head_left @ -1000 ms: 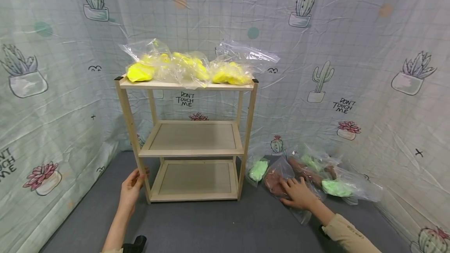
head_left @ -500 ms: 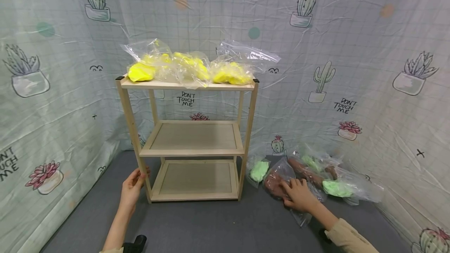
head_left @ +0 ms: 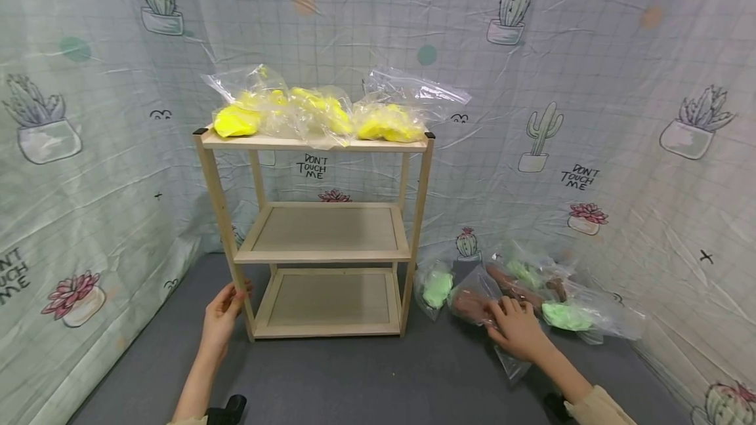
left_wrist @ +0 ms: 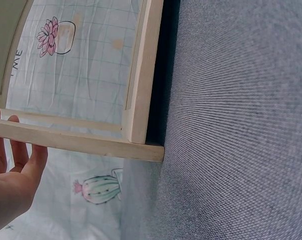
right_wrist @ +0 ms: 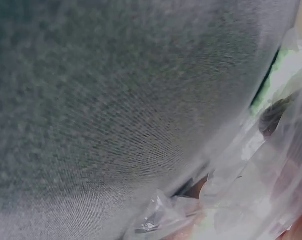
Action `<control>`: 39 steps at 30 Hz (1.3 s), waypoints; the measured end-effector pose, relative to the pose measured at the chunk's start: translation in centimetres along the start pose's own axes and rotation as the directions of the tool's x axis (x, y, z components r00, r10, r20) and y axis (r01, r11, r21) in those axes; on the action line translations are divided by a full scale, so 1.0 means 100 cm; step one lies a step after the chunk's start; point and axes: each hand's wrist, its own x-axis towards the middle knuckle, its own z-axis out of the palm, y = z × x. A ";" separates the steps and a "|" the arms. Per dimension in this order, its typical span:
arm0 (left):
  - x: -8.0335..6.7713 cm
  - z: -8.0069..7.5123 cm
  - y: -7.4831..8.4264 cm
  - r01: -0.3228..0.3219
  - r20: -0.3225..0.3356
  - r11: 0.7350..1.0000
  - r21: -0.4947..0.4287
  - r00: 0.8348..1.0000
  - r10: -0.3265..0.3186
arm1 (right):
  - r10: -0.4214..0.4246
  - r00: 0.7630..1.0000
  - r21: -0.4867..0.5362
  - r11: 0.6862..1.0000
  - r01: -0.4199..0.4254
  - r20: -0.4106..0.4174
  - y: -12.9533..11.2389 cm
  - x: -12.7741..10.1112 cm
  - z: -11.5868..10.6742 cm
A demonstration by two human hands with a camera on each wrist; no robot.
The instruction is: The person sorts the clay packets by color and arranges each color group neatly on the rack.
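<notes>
A light wooden shelf rack (head_left: 321, 257) stands on the grey surface. My left hand (head_left: 222, 315) grips its left front post low down; in the left wrist view the fingers (left_wrist: 37, 159) and thumb side lie around that post (left_wrist: 80, 143). To the right of the rack, my right hand (head_left: 518, 329) holds a clear plastic bag with a reddish-brown lump (head_left: 470, 303), fingers curled at its near right side. The right wrist view shows crumpled clear plastic (right_wrist: 236, 200) close up; the fingertips are mostly hidden there.
Clear bags with yellow lumps (head_left: 236, 121) lie on the top shelf. A bag with a light green lump (head_left: 438, 289) sits beside the rack. More bags with brown and green lumps (head_left: 566, 316) pile up at right. A cactus-print curtain (head_left: 590, 84) surrounds the surface.
My right hand has curled its fingers and shifted right, and the brown-lump bag has moved slightly with it. The neighbouring green-lump bag has shifted a little. My left hand stays on the post.
</notes>
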 end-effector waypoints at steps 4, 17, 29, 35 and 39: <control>0.000 0.000 0.000 -0.013 0.002 1.000 -0.022 1.000 0.013 | -0.001 0.999 0.000 1.000 0.001 -0.042 -0.002 -0.001 -0.007; 0.000 0.000 0.000 -0.032 0.012 0.999 -0.016 0.999 0.032 | -0.013 0.986 0.045 0.999 0.020 -0.164 -0.010 -0.009 -0.028; 0.001 0.000 -0.002 -0.022 0.008 1.000 -0.014 1.000 0.022 | -0.042 0.956 0.094 0.993 0.072 -0.290 -0.029 -0.005 -0.053; 0.001 0.000 -0.001 -0.011 0.005 1.000 0.004 1.000 0.011 | -0.086 0.924 0.069 0.990 0.120 -0.373 -0.038 0.000 -0.066; 0.001 0.000 -0.001 -0.010 0.003 1.000 0.018 1.000 0.010 | -0.102 0.918 0.058 0.989 0.135 -0.384 -0.042 0.003 -0.074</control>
